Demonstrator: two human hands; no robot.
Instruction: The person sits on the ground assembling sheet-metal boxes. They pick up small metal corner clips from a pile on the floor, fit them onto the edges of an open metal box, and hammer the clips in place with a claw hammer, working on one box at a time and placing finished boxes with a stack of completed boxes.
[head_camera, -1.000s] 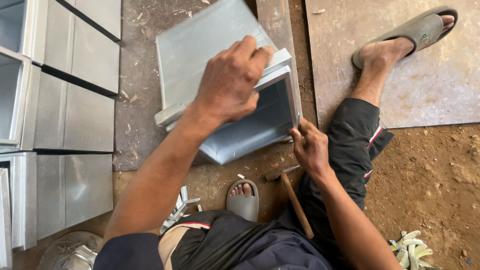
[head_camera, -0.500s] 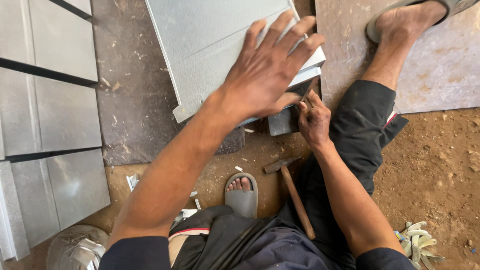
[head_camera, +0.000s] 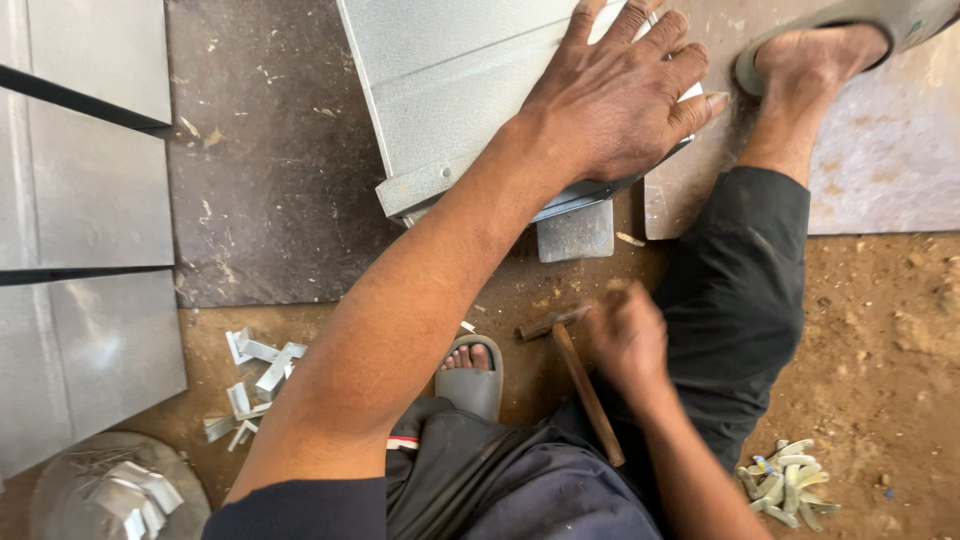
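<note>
The grey folded sheet-metal duct (head_camera: 470, 90) is pressed flat under the spread left hand (head_camera: 620, 100). The wooden-handled hammer (head_camera: 580, 375) on the dirt is met by the blurred right hand (head_camera: 625, 340); its grip cannot be told.

No packages, labels, signs or screens are visible anywhere on this dirt-floor sheet-metal work area.

1. The place was a rough sheet-metal workshop, with the work done at ground level.
2. The floor was bare dirt (head_camera: 880, 330), partly covered by worn flat boards (head_camera: 270, 180).
3. Folded galvanised sheet panels (head_camera: 80, 200) lay in a row at the left.
4. Small bent metal offcuts (head_camera: 255, 385) were scattered on the ground; more sat in a round pan (head_camera: 110, 495).
5. A wooden-handled hammer (head_camera: 580, 385) lay in the dirt.
6. The worker sat on the ground in rubber sandals (head_camera: 475, 375).
</note>
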